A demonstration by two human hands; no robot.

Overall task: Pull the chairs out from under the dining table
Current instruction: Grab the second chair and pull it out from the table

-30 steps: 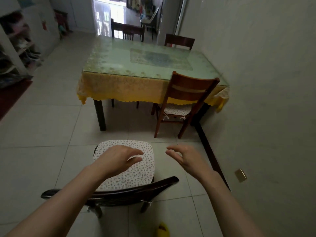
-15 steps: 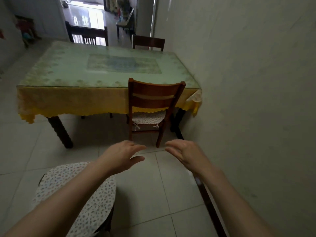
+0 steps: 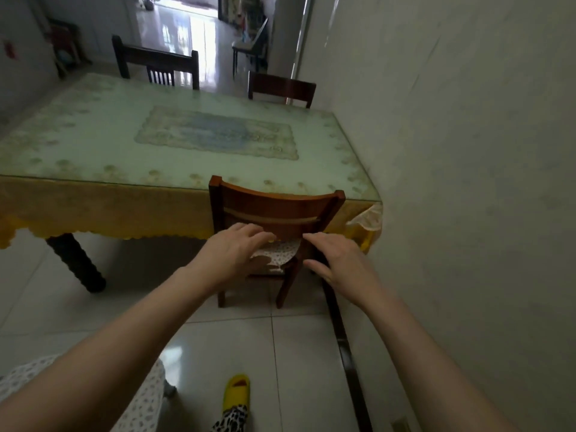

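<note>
A reddish wooden chair (image 3: 274, 207) with a spotted seat cushion stands tucked against the near side of the dining table (image 3: 93, 145), close to the right wall. My left hand (image 3: 233, 254) and my right hand (image 3: 339, 263) are stretched out in front of its backrest, fingers spread, holding nothing. Whether they touch the chair I cannot tell. Two more chairs stand at the table's far side: a dark chair (image 3: 156, 62) on the left and a brown chair (image 3: 282, 88) on the right. A cushioned chair seat (image 3: 143, 397) shows at the lower left, away from the table.
A plain wall (image 3: 467, 182) runs close along the right, with a dark skirting strip (image 3: 339, 332) at the floor. A yellow slipper (image 3: 236, 392) is on the tiled floor below me. A doorway (image 3: 193, 26) opens beyond the table.
I have stepped closer to the tucked-in chair. Both hands have reached forward and now overlap its backrest. The chair standing clear has slid to the lower left of view.
</note>
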